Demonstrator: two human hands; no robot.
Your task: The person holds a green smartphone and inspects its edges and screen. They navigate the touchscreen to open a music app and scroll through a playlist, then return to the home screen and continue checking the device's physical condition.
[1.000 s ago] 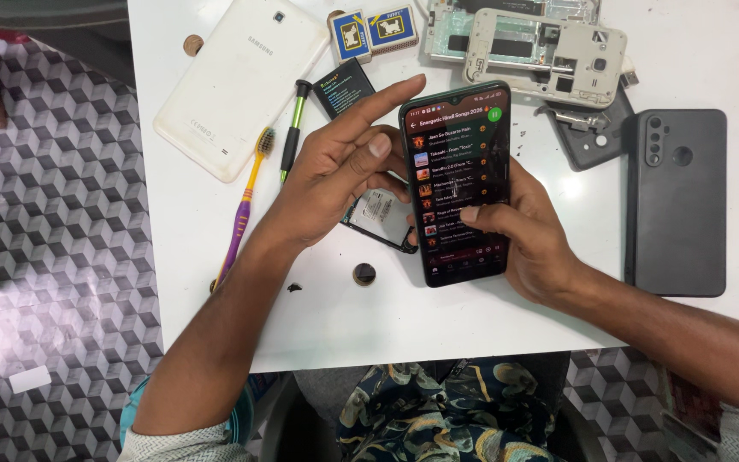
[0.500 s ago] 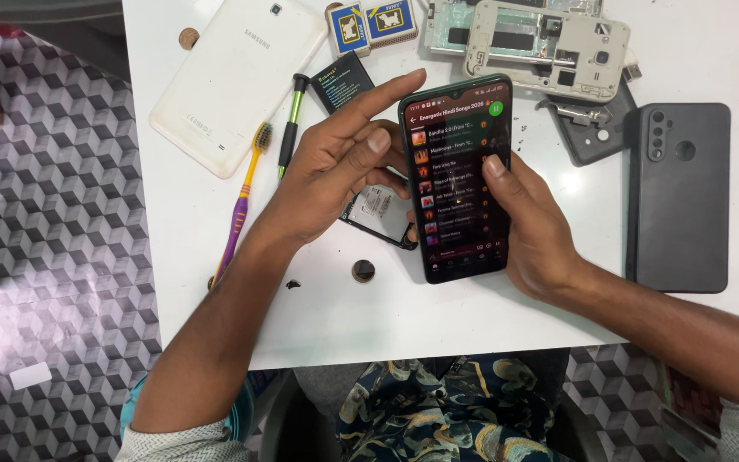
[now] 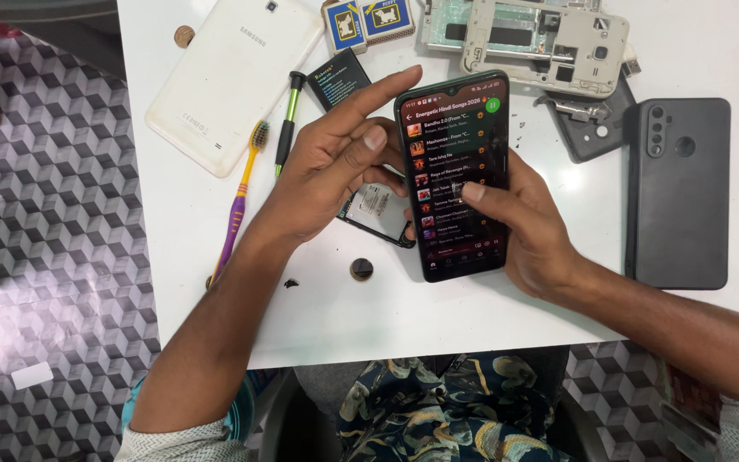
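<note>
Black glass is glowing in the middle of the white table [image 3: 472,325], where a person is holding a phone [image 3: 455,175] upright between both hands with its lit screen facing the head camera, showing a dark list with small coloured thumbnails. The right hand [image 3: 528,227] is wrapping around the phone's right edge and back, gripping it so the screen is staying steady, while its thumb is stretching across the glass to press on a row of the list. The left hand [image 3: 331,175] is resting against the phone's left edge with fingers loosely spread and half open, holding nothing of its own, seemingly just bracing the phone from that side. Under the left palm a small battery-like part in a dark frame [image 3: 378,210] is lying flat, near a little round black piece [image 3: 362,269]. Repair clutter is sitting pushed outward, leaving room around the hands: a white tablet [image 3: 233,77] face down, a toothbrush [image 3: 239,201] probably for cleaning, a green-handled screwdriver [image 3: 287,120], a bare phone frame [image 3: 540,43], and a black phone [image 3: 677,192] lying on its face to the right.
</note>
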